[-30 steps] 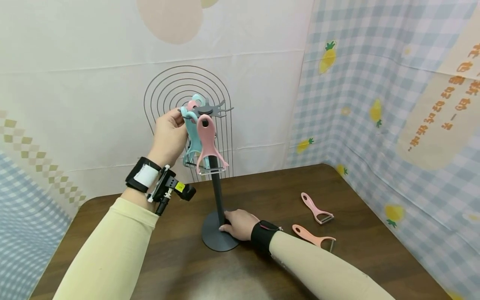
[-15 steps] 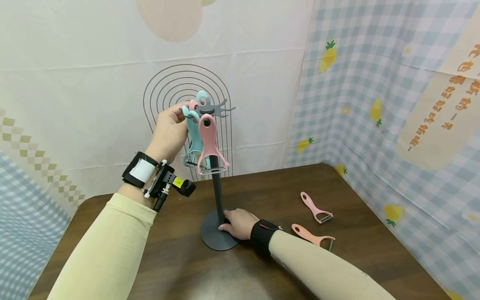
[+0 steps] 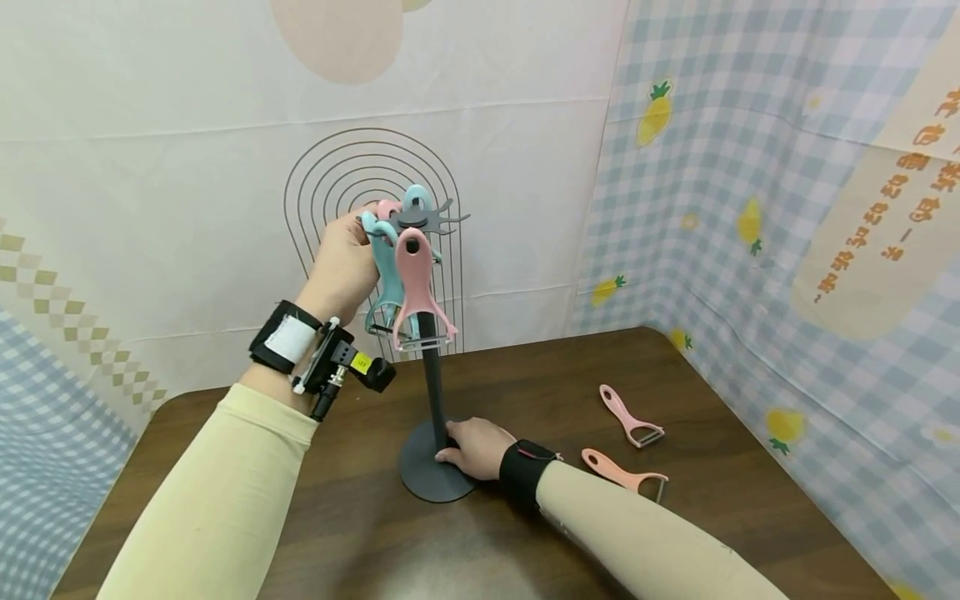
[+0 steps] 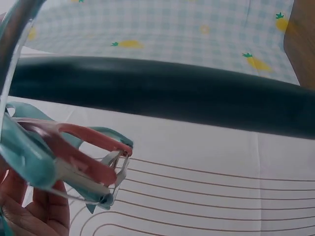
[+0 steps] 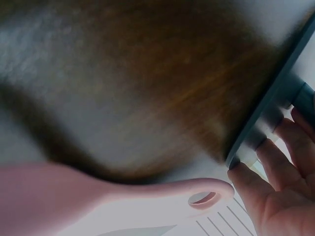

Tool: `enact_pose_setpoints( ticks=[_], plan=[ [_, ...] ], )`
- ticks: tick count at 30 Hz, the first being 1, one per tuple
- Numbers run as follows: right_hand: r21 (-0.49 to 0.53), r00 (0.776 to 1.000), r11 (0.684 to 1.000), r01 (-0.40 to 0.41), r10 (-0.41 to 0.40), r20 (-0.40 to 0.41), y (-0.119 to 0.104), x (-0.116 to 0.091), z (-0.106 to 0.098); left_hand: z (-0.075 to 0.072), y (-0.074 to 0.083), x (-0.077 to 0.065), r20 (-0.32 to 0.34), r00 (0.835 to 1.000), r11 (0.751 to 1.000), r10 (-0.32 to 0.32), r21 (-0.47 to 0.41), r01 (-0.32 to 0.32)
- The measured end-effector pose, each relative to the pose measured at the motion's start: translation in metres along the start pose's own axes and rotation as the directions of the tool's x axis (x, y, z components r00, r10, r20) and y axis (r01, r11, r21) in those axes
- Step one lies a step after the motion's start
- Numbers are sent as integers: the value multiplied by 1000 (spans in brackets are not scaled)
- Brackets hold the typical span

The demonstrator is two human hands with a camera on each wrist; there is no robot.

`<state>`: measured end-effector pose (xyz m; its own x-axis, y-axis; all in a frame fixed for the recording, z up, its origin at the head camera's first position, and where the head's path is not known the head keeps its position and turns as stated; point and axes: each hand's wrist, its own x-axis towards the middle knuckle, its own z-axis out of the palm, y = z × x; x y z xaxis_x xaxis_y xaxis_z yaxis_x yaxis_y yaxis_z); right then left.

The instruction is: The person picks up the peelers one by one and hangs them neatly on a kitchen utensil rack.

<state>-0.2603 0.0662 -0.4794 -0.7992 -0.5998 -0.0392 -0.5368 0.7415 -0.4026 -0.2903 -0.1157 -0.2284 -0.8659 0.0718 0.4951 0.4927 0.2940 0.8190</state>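
A dark grey stand (image 3: 435,387) with a round base and hooked arms on top stands on the table. Several Y-shaped peelers hang from it: a pink peeler (image 3: 415,275) in front, a light blue peeler (image 3: 388,275) left of it, and another blue peeler (image 3: 417,197) at the back. Between the two blue ones, my left hand (image 3: 341,271) pinches a second pink peeler (image 3: 387,207) near its handle ring, fingertips partly hidden. Its blade end (image 4: 98,152) shows in the left wrist view. Low down, my right hand (image 3: 482,448) grips the pole's foot, fingers over the base (image 5: 275,110).
Right of the stand, a light pink peeler (image 3: 619,406) and an orange peeler (image 3: 611,468) lie on the brown wooden table (image 3: 525,383). A white cloth (image 3: 517,192) hangs behind, and a blue checked cloth (image 3: 720,250) borders the right side.
The rear blue peeler's ring has shifted right along the stand's top. My left hand has moved slightly up and right beside the pink ring. My right hand stays at the pole's foot.
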Motion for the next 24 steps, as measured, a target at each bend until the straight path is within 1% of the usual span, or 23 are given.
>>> enact_pose_setpoints(
  ticks=[3,7,10,14,17,19,21,24],
  plan=[
    [0,1000,1000,-3,3,5,-1,0,0,0,1,-1,-2,1000,1000,-5,8,5],
    [0,1000,1000,-3,3,4,-2,-1,-2,0,-1,-3,0,1000,1000,-25,-12,25],
    [1,1000,1000,1,-1,5,-2,-2,-2,-2,-2,-6,-6,999,999,-43,-5,43],
    [-1,1000,1000,-2,2,9,-4,-3,-4,-6,-7,-11,-3,999,999,-33,16,33],
    [0,1000,1000,-8,8,13,-5,-4,-6,-12,-15,-16,23,1000,999,-21,32,21],
    [0,1000,1000,-14,14,17,-6,-4,-6,-18,-22,-21,46,999,999,-27,32,25],
    [1,1000,1000,-20,20,19,-6,-4,-6,-24,-31,-28,61,997,997,-48,61,45],
    [8,999,1000,-30,30,21,-7,-5,-6,-33,-48,-42,69,992,992,-102,82,96]
  ],
)
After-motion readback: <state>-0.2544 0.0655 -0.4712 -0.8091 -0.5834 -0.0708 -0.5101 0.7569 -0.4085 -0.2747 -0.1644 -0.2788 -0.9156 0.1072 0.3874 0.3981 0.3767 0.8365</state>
